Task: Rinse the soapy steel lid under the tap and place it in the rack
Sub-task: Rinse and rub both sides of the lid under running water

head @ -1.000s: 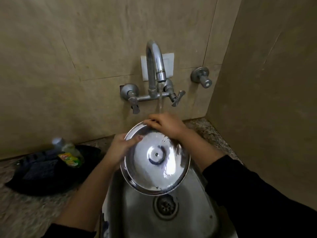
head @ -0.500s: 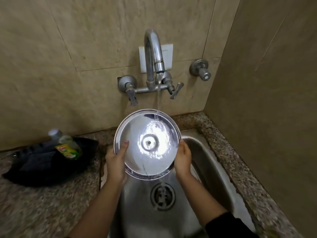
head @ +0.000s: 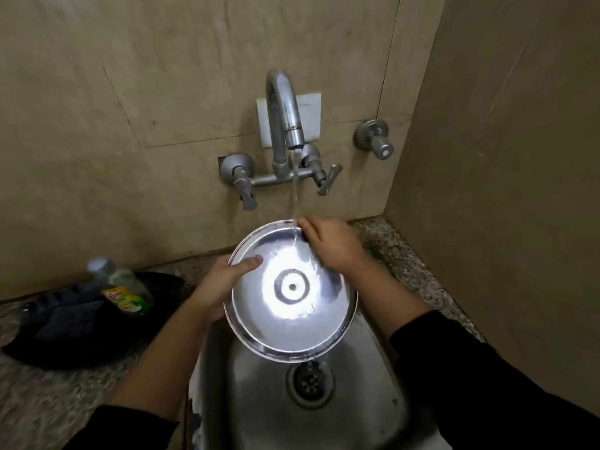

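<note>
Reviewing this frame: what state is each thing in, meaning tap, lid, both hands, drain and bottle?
Tap: running.
Steel lid: wet, under the stream, held above the sink.
Left hand: grips the lid's left rim, thumb inside.
Right hand: fingers curled on the far rim.
Drain: uncovered.
Soap bottle: cap on, on the dark tray.

the round shiny steel lid (head: 292, 293) blocks the far half of the oval steel sink (head: 373, 384), with the curved chrome tap (head: 285, 105) above its far rim. a beige tiled side wall (head: 503, 157) shuts the right. there is room over the round drain (head: 309, 381) and the speckled granite counter (head: 65, 401) at left.
</note>
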A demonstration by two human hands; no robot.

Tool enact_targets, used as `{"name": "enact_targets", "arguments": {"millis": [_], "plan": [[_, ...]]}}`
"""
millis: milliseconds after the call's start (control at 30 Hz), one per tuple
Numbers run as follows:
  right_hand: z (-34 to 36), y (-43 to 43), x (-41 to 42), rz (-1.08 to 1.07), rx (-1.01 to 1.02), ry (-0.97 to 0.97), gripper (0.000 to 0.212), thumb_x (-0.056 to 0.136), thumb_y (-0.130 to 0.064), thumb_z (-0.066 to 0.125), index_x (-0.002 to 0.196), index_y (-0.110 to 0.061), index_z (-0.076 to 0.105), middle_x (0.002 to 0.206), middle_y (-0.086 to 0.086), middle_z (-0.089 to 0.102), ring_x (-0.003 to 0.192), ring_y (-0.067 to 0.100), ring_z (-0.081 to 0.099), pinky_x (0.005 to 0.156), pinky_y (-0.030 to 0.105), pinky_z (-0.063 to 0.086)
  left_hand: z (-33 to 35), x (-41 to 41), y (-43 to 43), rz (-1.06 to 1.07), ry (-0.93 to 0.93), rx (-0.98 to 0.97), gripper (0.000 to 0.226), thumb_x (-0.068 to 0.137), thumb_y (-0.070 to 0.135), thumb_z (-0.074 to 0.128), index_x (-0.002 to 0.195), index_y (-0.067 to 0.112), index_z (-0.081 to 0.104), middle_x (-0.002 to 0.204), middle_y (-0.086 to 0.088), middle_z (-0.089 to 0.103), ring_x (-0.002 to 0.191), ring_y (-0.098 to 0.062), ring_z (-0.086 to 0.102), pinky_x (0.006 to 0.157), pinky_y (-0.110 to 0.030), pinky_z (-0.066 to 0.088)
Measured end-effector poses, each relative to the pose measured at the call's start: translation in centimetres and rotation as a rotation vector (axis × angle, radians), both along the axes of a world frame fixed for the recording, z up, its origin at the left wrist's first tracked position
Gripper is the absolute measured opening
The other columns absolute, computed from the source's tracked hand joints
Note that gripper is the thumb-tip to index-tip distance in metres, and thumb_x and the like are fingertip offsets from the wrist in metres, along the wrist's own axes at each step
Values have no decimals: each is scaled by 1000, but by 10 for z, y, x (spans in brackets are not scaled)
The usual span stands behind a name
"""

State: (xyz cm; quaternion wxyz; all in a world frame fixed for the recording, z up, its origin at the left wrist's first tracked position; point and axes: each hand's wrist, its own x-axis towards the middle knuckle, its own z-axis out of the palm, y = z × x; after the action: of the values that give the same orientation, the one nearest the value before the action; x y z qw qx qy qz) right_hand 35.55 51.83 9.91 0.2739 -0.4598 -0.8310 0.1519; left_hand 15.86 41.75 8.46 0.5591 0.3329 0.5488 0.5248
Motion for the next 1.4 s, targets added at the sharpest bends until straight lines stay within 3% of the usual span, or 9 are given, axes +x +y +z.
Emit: {"name": "enact_targets", "arguments": {"millis": [133,233,333,533,700,800,1100,1233,1400], "plan": [[-4,-5,-7,-268,283,-127,39,99,-35,32,125,-18,55,128,6,58,116,25,52,91,38,40,-15,9,-8,113,-30,3,25,84,17,68,104,2,70,95,-20,74,79,-32,72,67,-37,58],[-36,-24,3,-372,153,-239,62,98,-48,25,151,-14,21,160,7,20,147,24,15,117,43,10,-28,15,-14,202,-58,-12,27,85,26,67,103,5,71,95,-17,75,80,-30,73,65,-35,57],[-51,-45,-18,-225,94,-279,75,96,-57,20,153,-13,1,162,6,-5,149,22,-5,118,46,-5,-30,32,-12,260,-54,-27,35,91,44,56,79,20,79,78,-2,78,69,-14,74,54,-23,56],[-87,-96,-14,322,185,-323,64,99,-51,22,153,-22,4,162,-3,1,149,12,-3,120,37,1,-33,33,0,333,-32,-44,45,90,53,52,82,14,73,76,-1,78,69,-13,74,54,-21,54],[-95,-57,46,-42,38,-405,74,93,-65,17,152,-28,-6,159,-6,-13,148,15,-12,120,45,-5,-44,20,-3,349,5,-22,41,92,49,51,83,15,72,68,4,76,63,-10,72,54,-23,54],[-68,-33,22,-197,46,-382,79,91,-67,13,153,-19,-1,162,2,-4,149,20,-5,116,41,-10,-50,32,-3,302,-73,-52,41,93,47,50,85,14,73,78,-4,77,73,-20,73,67,-33,57],[-73,-108,9,611,72,-412,75,96,-50,38,153,-24,-4,162,-3,-5,148,9,-10,120,34,0,-37,27,12,269,-127,-110,46,89,50,54,99,9,71,100,-16,73,95,-31,68,89,-42,53],[-77,-115,46,645,235,-432,78,86,-14,59,151,-28,19,159,-7,19,147,12,13,117,37,22,-38,27,5,229,-182,-193,61,87,57,51,119,6,64,119,-21,66,111,-39,61,100,-56,44],[-72,-105,68,616,358,-280,42,98,-19,41,139,-24,48,147,-2,45,138,19,40,106,39,40,-26,32,9,319,-174,-263,54,88,56,51,106,8,68,106,-21,70,96,-38,66,85,-54,53]]}}
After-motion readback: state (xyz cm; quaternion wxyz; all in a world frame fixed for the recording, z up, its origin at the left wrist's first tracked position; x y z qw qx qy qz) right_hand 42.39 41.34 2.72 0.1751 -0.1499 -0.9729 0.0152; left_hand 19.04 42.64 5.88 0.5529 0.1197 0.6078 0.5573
